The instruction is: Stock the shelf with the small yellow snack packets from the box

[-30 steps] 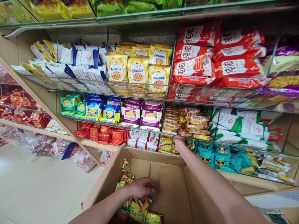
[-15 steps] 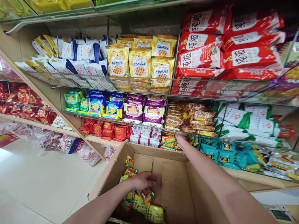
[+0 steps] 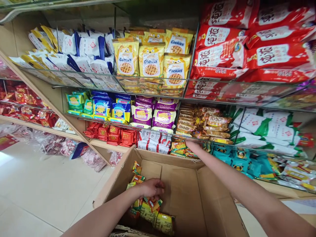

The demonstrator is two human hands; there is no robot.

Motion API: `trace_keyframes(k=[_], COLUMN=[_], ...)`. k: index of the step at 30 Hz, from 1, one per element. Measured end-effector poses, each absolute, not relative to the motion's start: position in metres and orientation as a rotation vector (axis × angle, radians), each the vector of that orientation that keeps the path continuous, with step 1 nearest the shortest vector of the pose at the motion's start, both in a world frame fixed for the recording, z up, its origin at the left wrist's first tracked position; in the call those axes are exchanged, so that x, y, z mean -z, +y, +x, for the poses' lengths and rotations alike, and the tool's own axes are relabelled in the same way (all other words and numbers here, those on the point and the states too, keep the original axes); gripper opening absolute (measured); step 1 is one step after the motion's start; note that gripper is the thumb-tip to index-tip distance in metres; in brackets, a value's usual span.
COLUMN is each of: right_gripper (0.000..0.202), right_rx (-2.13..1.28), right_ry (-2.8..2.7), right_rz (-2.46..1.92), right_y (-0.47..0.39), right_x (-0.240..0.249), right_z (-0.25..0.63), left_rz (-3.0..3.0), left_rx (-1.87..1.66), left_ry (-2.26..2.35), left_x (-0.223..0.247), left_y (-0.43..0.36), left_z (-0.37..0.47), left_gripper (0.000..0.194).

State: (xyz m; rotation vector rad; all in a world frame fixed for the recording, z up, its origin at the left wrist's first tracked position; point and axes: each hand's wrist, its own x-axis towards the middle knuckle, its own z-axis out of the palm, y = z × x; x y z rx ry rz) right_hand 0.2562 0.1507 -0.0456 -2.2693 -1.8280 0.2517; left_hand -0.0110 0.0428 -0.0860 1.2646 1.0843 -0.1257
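My left hand (image 3: pixel 153 188) is down inside an open cardboard box (image 3: pixel 184 187), its fingers curled just above a small orange-and-green snack packet (image 3: pixel 153 203). Whether anything sits inside those fingers is hidden. Around it, along the box's left side, lie several small packets, with a yellow packet (image 3: pixel 164 223) near the front. My right hand (image 3: pixel 194 144) reaches over the box's far edge into the lowest shelf row, among matching orange-and-green packets (image 3: pixel 178 146). Its fingers are out of sight beyond the shelf's glass edge.
Glass shelves hold yellow cookie packs (image 3: pixel 151 62), red bags (image 3: pixel 219 52), purple biscuit packs (image 3: pixel 164 115), brown packs (image 3: pixel 214 123) and teal packets (image 3: pixel 238 161). A glass shelf edge (image 3: pixel 153 126) runs just above my right hand. Plastic bags (image 3: pixel 93 159) lie on the tiled floor at left.
The view has shifted slightly, and my right forearm sits further right. My left hand stays over the packets in the box, its fingers a little more curled.
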Motion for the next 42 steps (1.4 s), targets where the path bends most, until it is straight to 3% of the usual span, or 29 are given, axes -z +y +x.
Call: trace_keyframes(k=[6, 16, 27, 34, 42], right_gripper=[0.042, 0.040, 0.056, 0.042, 0.049], right_rx=[-0.033, 0.070, -0.161, -0.186, -0.282], right_ry=[-2.115, -2.190, -1.745, -1.710, -1.736], right_rz=[-2.208, -2.258, -2.436, -2.397, -2.410], right_y=[0.106, 0.106, 0.133, 0.131, 0.131], right_x=[0.031, 0.020, 0.034, 0.037, 0.035], right_z=[0.251, 0.232, 0.230, 0.234, 0.239], left_rz=[1.312, 1.354, 1.330, 1.325, 1.358], left_rx=[0.136, 0.140, 0.134, 0.145, 0.142], left_ry=[1.083, 1.094, 1.098, 1.099, 1.090], left_x=[0.084, 0.077, 0.079, 0.086, 0.090], left_y=[0.041, 0.041, 0.040, 0.044, 0.043], left_z=[-0.011, -0.010, -0.013, -0.013, -0.012], left_gripper=[0.037, 0.037, 0.035, 0.033, 0.035])
